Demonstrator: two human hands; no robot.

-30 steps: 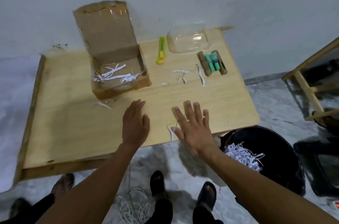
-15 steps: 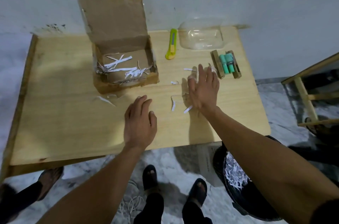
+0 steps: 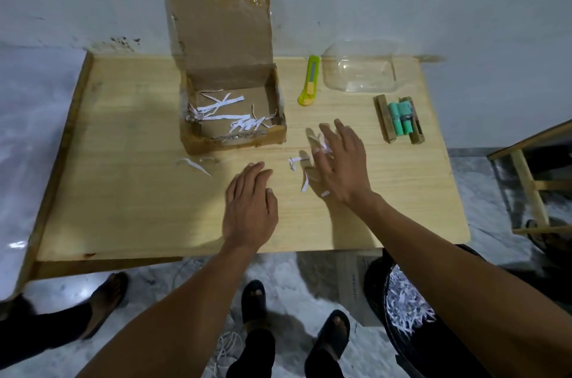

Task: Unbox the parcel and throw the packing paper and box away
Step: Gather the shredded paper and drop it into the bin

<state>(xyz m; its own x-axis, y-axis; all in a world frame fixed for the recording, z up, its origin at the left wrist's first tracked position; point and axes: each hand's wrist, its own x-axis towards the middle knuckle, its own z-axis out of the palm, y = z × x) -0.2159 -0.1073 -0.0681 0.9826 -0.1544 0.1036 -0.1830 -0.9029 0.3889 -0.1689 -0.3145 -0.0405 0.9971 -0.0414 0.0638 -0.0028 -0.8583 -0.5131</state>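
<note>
— Cardboard box [image 3: 235, 117] is sitting open against the wall, shreds lying inside. And the hands?
— Left hand [image 3: 249, 207] is lying flat before the box; right hand [image 3: 342, 167], fingers spread, is touching loose paper strips [image 3: 305, 184] just right of the box.

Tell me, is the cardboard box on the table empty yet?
Not empty. The cardboard box stands open, lid flap upright against the wall, and white paper shreds lie across its floor.
</note>
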